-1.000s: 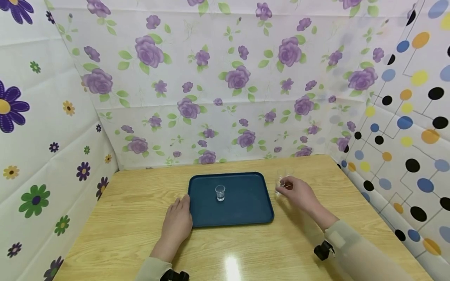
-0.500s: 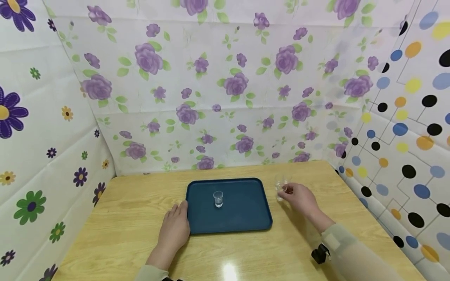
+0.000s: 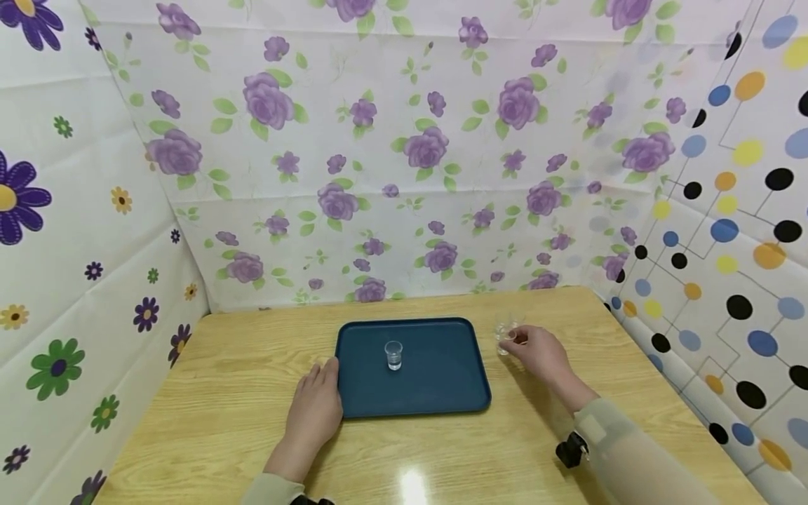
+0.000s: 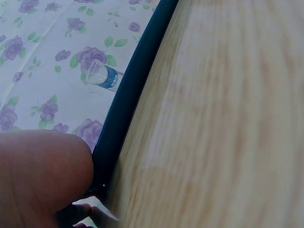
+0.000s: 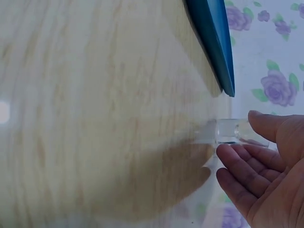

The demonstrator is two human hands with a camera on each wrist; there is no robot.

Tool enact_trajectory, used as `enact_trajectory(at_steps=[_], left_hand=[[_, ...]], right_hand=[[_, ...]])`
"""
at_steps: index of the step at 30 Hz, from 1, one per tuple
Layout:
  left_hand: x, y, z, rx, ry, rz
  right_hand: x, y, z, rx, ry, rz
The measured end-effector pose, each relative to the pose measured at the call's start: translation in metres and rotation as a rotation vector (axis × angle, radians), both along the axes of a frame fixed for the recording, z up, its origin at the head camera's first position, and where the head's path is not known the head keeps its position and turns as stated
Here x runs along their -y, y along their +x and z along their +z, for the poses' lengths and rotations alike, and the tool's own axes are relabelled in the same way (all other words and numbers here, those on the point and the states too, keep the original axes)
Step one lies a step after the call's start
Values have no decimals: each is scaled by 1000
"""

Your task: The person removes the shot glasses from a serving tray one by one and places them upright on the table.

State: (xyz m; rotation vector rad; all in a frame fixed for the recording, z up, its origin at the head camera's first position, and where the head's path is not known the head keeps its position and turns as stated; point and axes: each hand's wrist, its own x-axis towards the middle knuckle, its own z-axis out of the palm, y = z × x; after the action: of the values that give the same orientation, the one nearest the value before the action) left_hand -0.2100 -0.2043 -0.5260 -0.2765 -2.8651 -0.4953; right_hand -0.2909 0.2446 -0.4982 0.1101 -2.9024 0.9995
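A dark blue tray lies on the wooden table, and one small clear shot glass stands upright on it, left of the middle. My left hand rests against the tray's left edge with its fingers extended. Beyond the tray's right side, my right hand pinches a second clear shot glass between thumb and fingers. That glass is upright, its base at or very near the tabletop. Just behind it stand more clear glasses, partly overlapped and hard to separate.
The wooden table stretches around the tray. A floral cloth hangs along the table's back edge. Patterned cloths also stand at the left and right, the right one dotted.
The head view has shifted slightly. My right hand stays at the glasses with its pinch on one, and my left hand keeps its place at the tray's edge.
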Motion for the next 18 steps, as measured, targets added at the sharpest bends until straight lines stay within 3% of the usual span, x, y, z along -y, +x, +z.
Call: enact_trajectory(at_steps=[12,18], left_hand=[[-1,-1,2,25,-2,6],[0,0,0,46,-2,11]], right_hand=[[0,1,2,7,4,-20],[-4,6,10,71,-46,-18]])
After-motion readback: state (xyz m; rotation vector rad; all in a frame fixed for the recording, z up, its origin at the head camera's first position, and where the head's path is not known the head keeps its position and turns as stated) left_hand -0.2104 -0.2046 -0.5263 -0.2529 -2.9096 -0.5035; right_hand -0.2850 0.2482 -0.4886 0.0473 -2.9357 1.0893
